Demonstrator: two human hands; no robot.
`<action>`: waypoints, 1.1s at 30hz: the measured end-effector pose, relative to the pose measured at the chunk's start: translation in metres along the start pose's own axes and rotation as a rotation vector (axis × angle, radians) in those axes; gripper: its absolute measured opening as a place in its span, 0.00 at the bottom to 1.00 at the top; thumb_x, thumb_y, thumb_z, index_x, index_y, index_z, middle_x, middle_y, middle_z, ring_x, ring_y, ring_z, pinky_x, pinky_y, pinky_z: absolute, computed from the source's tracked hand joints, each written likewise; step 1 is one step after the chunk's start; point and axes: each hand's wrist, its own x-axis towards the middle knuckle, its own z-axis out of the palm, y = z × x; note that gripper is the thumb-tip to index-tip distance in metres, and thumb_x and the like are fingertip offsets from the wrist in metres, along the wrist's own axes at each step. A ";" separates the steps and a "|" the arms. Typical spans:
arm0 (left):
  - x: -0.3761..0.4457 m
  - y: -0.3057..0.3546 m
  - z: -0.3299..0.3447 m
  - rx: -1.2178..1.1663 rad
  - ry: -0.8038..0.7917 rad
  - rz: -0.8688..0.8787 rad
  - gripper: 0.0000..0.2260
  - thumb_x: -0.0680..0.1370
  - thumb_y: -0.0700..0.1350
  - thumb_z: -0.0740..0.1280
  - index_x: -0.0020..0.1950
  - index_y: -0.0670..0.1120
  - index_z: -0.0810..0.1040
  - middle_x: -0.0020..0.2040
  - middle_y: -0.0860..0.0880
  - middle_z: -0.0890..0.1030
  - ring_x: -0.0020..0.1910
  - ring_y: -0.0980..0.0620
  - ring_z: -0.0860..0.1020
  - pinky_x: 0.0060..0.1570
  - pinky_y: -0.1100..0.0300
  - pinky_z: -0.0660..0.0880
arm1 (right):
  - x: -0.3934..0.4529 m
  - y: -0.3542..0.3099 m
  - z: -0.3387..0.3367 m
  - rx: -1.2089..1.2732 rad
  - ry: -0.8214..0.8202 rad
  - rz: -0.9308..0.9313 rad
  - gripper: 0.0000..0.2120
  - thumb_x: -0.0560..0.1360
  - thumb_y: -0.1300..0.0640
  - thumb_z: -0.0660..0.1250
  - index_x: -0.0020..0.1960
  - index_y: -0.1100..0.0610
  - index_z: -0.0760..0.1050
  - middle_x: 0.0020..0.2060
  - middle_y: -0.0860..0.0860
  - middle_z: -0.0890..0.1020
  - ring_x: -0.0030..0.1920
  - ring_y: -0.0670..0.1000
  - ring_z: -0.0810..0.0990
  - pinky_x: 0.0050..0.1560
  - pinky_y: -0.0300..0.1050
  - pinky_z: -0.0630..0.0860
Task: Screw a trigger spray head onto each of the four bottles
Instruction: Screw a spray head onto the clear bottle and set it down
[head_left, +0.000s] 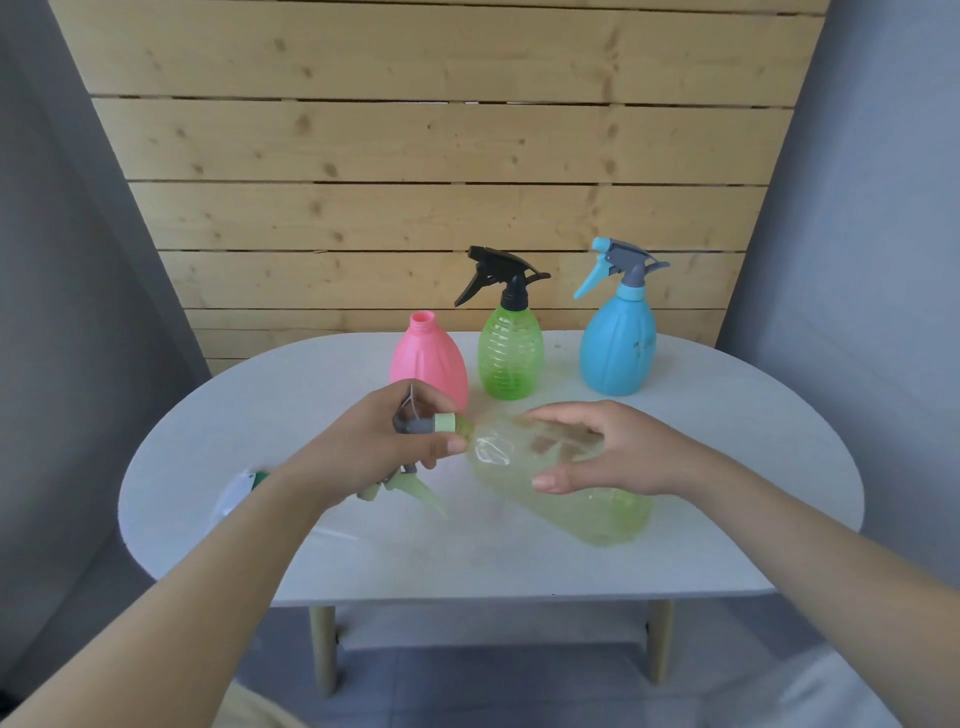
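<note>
A pale yellow-green see-through bottle (582, 504) lies tilted on its side above the white table (727, 519), neck pointing left. My right hand (608, 452) grips its upper body. My left hand (384, 441) holds a grey and light-green trigger spray head (415, 423) whose collar sits at the bottle's neck; its trigger (415, 491) hangs below my hand. Behind stand a pink bottle (428, 364) with a bare open neck, a green bottle (510, 353) with a black spray head (498, 273), and a blue bottle (618, 348) with a blue-grey spray head (618, 265).
A white and green object (244, 488), partly hidden by my left forearm, lies at the table's left edge. A wooden slat wall (415, 156) rises right behind the table. Grey walls flank both sides.
</note>
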 end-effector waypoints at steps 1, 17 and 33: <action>0.000 0.001 0.001 0.019 -0.025 0.003 0.13 0.65 0.51 0.77 0.46 0.56 0.78 0.31 0.54 0.80 0.27 0.59 0.74 0.23 0.64 0.65 | 0.000 0.001 -0.002 0.049 -0.056 0.020 0.31 0.58 0.40 0.76 0.61 0.39 0.74 0.49 0.41 0.83 0.48 0.38 0.80 0.52 0.37 0.73; -0.012 0.002 0.008 0.056 -0.159 -0.045 0.13 0.64 0.46 0.78 0.46 0.51 0.81 0.28 0.52 0.80 0.29 0.56 0.76 0.23 0.65 0.66 | 0.004 0.009 -0.004 0.276 -0.363 0.113 0.23 0.64 0.48 0.73 0.58 0.51 0.79 0.51 0.52 0.83 0.45 0.49 0.81 0.48 0.41 0.77; -0.015 -0.010 -0.023 -0.164 0.091 -0.048 0.20 0.61 0.48 0.80 0.49 0.46 0.79 0.39 0.49 0.87 0.35 0.58 0.83 0.22 0.71 0.67 | 0.010 0.008 -0.008 0.659 0.034 0.082 0.21 0.69 0.40 0.64 0.60 0.48 0.75 0.47 0.57 0.81 0.39 0.59 0.82 0.27 0.42 0.73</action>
